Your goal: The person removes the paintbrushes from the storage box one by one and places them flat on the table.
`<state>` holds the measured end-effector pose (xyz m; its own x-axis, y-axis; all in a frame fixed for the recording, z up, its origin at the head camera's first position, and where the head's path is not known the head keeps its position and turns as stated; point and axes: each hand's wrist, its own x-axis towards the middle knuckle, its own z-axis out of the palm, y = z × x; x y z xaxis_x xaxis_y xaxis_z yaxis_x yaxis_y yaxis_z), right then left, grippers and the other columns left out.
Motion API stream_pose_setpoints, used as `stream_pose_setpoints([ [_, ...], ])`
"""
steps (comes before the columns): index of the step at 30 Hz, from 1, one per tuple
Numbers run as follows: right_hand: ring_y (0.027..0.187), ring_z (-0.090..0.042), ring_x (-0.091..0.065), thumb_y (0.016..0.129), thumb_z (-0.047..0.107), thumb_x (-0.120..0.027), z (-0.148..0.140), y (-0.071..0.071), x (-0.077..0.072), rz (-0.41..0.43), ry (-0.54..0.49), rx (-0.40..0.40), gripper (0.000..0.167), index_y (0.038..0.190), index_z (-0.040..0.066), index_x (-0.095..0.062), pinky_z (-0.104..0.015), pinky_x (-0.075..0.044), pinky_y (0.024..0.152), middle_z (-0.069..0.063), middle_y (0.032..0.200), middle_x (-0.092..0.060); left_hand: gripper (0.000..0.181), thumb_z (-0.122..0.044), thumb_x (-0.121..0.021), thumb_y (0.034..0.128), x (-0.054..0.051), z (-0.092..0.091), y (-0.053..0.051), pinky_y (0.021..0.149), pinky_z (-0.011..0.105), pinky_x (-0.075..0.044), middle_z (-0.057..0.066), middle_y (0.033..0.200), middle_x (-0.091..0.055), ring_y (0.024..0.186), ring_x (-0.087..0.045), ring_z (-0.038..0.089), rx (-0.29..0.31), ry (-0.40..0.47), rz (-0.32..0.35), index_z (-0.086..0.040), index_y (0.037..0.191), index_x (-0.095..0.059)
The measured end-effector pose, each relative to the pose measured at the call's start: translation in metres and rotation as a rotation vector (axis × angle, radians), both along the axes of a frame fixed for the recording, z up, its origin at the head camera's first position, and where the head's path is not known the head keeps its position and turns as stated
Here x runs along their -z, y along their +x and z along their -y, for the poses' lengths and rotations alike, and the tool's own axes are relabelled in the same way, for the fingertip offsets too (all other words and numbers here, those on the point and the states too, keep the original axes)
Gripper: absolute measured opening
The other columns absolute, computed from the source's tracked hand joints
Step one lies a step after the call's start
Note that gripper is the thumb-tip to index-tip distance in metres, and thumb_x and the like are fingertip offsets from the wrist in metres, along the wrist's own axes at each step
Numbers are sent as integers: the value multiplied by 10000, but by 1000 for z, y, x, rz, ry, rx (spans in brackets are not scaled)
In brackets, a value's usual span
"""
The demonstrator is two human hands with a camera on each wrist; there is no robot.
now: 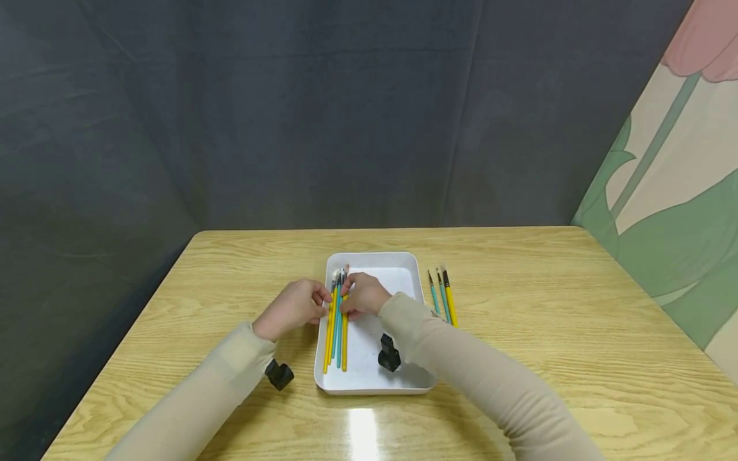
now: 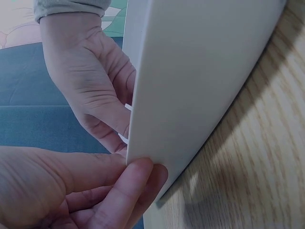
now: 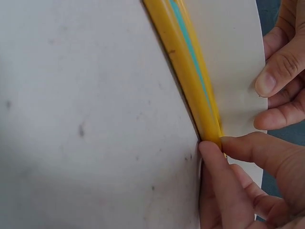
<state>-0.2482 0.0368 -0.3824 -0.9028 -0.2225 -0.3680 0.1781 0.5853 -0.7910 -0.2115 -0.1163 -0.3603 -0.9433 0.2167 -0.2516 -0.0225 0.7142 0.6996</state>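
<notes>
One wood-grained table (image 1: 576, 320), dark cloth (image 1: 346, 115) behind, bears tray (image 1: 371, 358) and brushes (image 1: 340, 323).

"What colours are the brush handles (image 1: 344, 349)?"

"Yellow and turquoise, against a white tray (image 1: 363, 366) with dark specks."

"And the table (image 1: 548, 288)?"

"Yellowish tan, with wavy wood grain."

"The cloth (image 1: 346, 128)?"

"Dark blue-grey. The wall (image 1: 692, 144) has a pink flower (image 1: 703, 45) and green leaves (image 1: 692, 243) on cream; the sleeves (image 1: 213, 378) are beige."

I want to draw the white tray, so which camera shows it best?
The head view: it shows nearly the whole white tray, though the right hand and sleeve cover part. The left wrist view shows mostly one outer wall; the right wrist view, just some speckled floor and an inner wall.
</notes>
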Motion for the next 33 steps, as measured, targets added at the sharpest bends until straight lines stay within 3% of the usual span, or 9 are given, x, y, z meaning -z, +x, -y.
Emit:
stream_pose_setpoints([
  [6,552,-149,-619,739,-78,-716,-3,3,-2,7,-24,14,277,952,29,-576,-265,-583,574,-109,855,-614,148,27,-654,864,0,-1,0,648,272,-580,96,869,-575,715,-603,171,-4,-6,11,14,1012,-648],
  [13,604,-146,-621,780,-78,-682,-14,6,-9,8,-137,-13,288,1029,7,-565,-292,-596,634,-85,775,-610,152,28,-660,854,1,-1,0,638,263,-577,91,860,-582,708,-603,168,-10,1,2,15,1005,-651],
  [22,730,-173,-633,828,-43,-682,-39,8,-39,52,-244,25,351,1155,14,-570,-380,-592,790,-91,888,-550,144,15,-671,847,1,2,0,631,258,-564,90,864,-572,716,-585,171,-27,-3,4,-1,989,-654],
  [33,835,-174,-622,874,-48,-628,-105,25,-72,-49,-362,-22,368,1219,-28,-504,-383,-583,827,-116,1038,-497,126,15,-671,844,2,-1,4,634,251,-561,86,862,-567,722,-570,172,-26,1,-16,0,968,-652],
])
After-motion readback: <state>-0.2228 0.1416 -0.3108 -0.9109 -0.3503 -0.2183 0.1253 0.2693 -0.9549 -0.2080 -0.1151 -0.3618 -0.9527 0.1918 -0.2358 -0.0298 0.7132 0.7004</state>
